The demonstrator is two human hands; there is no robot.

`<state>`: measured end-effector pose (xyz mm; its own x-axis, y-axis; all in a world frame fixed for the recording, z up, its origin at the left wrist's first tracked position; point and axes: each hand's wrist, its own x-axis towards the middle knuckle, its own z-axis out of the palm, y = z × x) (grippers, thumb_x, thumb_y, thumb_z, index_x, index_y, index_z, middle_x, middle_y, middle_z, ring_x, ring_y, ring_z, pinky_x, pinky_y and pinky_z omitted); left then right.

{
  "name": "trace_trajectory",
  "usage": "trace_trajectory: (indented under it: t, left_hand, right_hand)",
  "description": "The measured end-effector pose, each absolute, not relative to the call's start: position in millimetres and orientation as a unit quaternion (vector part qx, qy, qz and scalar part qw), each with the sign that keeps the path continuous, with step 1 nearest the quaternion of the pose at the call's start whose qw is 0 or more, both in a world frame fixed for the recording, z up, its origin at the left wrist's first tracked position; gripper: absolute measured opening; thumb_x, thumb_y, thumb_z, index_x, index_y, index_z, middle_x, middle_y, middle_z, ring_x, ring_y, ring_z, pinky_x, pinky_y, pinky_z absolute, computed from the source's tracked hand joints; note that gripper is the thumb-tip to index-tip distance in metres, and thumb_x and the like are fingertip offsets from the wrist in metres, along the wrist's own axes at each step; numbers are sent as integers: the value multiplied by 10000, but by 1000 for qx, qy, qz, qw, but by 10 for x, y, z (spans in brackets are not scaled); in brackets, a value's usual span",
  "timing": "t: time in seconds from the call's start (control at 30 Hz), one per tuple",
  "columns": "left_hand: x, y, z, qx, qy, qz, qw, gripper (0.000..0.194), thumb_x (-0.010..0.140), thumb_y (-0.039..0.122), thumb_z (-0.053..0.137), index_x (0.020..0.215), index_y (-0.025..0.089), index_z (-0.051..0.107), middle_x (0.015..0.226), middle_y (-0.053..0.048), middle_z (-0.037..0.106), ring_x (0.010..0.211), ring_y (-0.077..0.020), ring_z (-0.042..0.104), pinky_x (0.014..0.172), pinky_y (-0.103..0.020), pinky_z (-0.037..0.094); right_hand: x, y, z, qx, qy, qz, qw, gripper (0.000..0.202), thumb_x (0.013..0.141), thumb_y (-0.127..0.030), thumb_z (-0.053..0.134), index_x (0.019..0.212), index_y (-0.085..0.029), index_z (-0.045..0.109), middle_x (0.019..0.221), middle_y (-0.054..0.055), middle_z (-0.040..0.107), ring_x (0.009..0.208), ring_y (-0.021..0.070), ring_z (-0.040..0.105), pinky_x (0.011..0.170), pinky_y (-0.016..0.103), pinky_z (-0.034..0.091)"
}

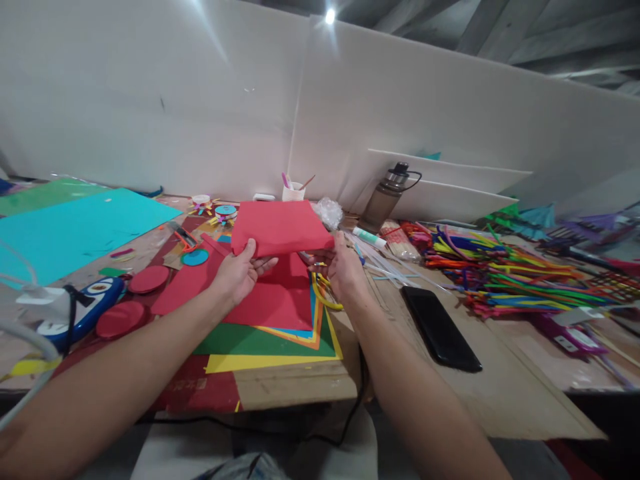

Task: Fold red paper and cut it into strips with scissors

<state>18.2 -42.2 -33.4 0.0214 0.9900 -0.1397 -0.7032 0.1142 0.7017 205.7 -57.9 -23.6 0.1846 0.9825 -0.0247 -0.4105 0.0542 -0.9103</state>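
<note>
A red paper sheet [280,223], its near edge bent down, is held up over the table between my two hands. My left hand [243,272] grips its near left corner, thumb on top and fingers beneath. My right hand [343,263] pinches the near right corner. Under it lie more red paper [270,307] and a stack of coloured sheets, with green [240,340] and yellow [280,363] edges showing. Yellow-handled scissors [327,293] rest beside the stack, partly hidden by my right hand.
A black phone [440,329] lies on cardboard at the right, before many pipe cleaners [510,270]. A bottle [384,200] and a paper cup [293,193] stand at the back. Red discs [121,319], a cutter [183,237] and a cyan sheet [95,223] are at the left.
</note>
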Motion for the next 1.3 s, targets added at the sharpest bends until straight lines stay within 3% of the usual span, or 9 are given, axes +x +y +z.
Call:
trace_trajectory:
  t: [0.13,0.23,0.5,0.83,1.1,1.3]
  left_hand:
    - [182,-428,-322,240,315,627,671,96,822,209,686,897,161,653,855,-61,759,790,-186,734,829,-379,595]
    - [225,-477,-312,257,316,618,673,112,831,216,675,921,150,660,900,-85,760,782,-192,736,821,-384,598]
    - [282,-538,-309,278,307,611,674,149,858,234,642,978,149,666,930,-100,755,798,-203,737,811,-378,603]
    - [197,-444,-314,265,301,630,665,168,817,234,694,973,177,667,944,-72,758,820,-190,735,841,-381,594]
    - [154,-411,-292,268,312,625,663,79,844,205,658,913,166,656,840,-49,757,763,-164,731,835,-361,591]
    - [187,-424,-347,256,312,614,678,78,857,202,637,880,134,666,836,-63,752,686,-167,720,728,-334,617]
  right_hand:
    - [1992,-606,-264,-394,-371,578,611,278,678,-386,786,763,-148,671,689,40,719,532,114,618,470,207,536]
    - [1928,-613,-331,-410,-362,573,610,287,591,-286,848,767,-127,686,682,42,714,529,105,615,482,199,539]
    - [1883,-595,-362,-429,-347,575,604,147,718,-238,756,702,-108,688,607,74,707,482,103,611,495,192,528]
    - [2036,-574,-286,-424,-325,577,617,234,843,-268,634,654,-132,627,632,78,721,484,108,618,492,193,513]
    - [2038,-599,-282,-386,-343,604,607,156,764,-282,717,749,-133,670,653,50,726,508,107,622,493,195,523]
    - [1936,-608,-348,-418,-337,586,607,189,757,-251,732,641,-121,658,621,74,723,473,102,618,490,192,532]
